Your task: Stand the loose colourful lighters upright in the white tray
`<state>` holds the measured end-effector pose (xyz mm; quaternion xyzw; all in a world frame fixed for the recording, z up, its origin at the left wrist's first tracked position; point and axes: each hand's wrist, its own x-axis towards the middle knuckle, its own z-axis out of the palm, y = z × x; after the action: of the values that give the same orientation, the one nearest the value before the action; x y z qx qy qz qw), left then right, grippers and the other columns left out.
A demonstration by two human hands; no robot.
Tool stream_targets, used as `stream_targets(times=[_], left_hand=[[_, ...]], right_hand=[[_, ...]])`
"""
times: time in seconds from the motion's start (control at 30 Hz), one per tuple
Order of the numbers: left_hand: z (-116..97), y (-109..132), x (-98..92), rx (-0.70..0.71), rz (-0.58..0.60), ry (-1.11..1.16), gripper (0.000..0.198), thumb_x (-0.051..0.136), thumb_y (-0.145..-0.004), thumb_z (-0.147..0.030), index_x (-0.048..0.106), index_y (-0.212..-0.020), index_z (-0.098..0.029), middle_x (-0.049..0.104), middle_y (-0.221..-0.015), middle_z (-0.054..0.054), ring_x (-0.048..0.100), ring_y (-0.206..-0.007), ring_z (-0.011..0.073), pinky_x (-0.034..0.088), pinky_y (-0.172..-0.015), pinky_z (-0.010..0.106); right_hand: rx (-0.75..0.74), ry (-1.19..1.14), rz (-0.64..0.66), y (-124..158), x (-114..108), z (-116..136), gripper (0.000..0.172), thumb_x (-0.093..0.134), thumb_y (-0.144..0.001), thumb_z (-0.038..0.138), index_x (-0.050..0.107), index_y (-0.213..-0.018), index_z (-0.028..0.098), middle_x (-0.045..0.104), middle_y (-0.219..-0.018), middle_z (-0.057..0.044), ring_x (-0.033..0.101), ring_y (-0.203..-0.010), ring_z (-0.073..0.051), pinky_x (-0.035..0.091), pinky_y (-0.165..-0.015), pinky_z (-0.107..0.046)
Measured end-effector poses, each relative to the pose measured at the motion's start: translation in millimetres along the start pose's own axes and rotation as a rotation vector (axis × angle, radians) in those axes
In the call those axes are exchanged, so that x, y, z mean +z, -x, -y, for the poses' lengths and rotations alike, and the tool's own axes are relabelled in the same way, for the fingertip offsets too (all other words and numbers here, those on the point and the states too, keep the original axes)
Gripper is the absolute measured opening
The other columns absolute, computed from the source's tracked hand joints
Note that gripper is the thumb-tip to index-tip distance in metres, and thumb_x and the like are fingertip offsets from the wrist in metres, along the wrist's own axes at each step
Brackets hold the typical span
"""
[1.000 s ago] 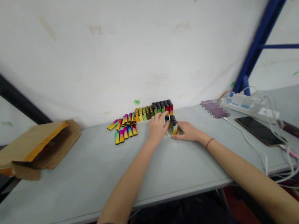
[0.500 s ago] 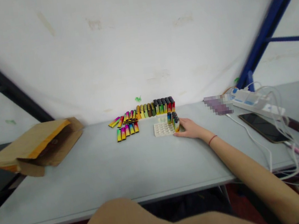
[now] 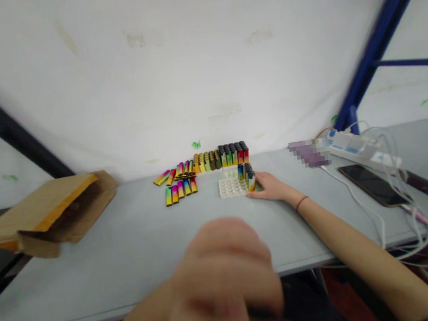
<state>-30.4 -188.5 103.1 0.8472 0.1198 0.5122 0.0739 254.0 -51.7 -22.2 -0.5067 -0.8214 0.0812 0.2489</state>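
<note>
My right hand (image 3: 270, 186) is at the right end of a white tray (image 3: 229, 188) with rows of round holes, its thumb at the front corner and its fingers behind. A few lighter-like tubes with dark tops (image 3: 250, 178) stand upright in the tray's right end, beside that hand. Close to the camera, my left hand (image 3: 222, 272) looms large over the table's front edge. Its fingers look curled but are smeared by motion, and whether they hold anything is hidden.
Colourful flat-looking tubes (image 3: 180, 189) lie left of the tray. Behind it stand upright rows of dark-topped tubes (image 3: 234, 156) and yellowish ones (image 3: 207, 162). An opened cardboard box (image 3: 44, 207) lies at left. A phone (image 3: 370, 185), cables and a power strip (image 3: 360, 146) are at right.
My left hand has risen into the lower middle of the view, where a bare forearm and knee-like shape showed before. The right hand stays at the tray; the view has shifted slightly.
</note>
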Motion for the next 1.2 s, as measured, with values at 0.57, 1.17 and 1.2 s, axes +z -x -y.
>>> stream_targets(times=[0.57, 1.17, 1.2], left_hand=[[189.2, 28.1, 35.6, -0.913, 0.481, -0.890, 0.040, 0.037, -0.096, -0.030, 0.074, -0.109, -0.020, 0.062, -0.126, 0.019, 0.046, -0.120, 0.0389, 0.036, -0.092, 0.056], [176.0, 21.3, 40.4, -0.976, 0.615, -0.720, 0.026, 0.054, -0.090, -0.038, 0.073, -0.091, -0.020, 0.072, -0.104, 0.016, 0.057, -0.111, 0.0365, 0.036, -0.092, 0.049], [174.9, 21.5, 41.2, -0.990, 0.618, -0.703, 0.025, 0.053, -0.090, -0.035, 0.073, -0.090, -0.020, 0.071, -0.105, 0.016, 0.057, -0.111, 0.0360, 0.038, -0.092, 0.049]], right_hand=[[0.007, 0.000, 0.003, 0.4, -2.5, 3.6, 0.050, 0.067, -0.081, 0.052, 0.061, -0.115, 0.016, 0.068, -0.116, -0.015, 0.063, -0.103, -0.030, 0.046, -0.094, -0.042], [-0.020, 0.012, 0.020, -1.7, 3.7, -7.9, 0.057, 0.065, -0.084, 0.055, 0.059, -0.125, 0.016, 0.066, -0.122, -0.015, 0.062, -0.109, -0.032, 0.045, -0.098, -0.043], [-0.019, 0.014, 0.021, -1.7, 3.3, -7.6, 0.057, 0.065, -0.084, 0.055, 0.059, -0.124, 0.016, 0.067, -0.121, -0.015, 0.062, -0.108, -0.032, 0.045, -0.097, -0.043]])
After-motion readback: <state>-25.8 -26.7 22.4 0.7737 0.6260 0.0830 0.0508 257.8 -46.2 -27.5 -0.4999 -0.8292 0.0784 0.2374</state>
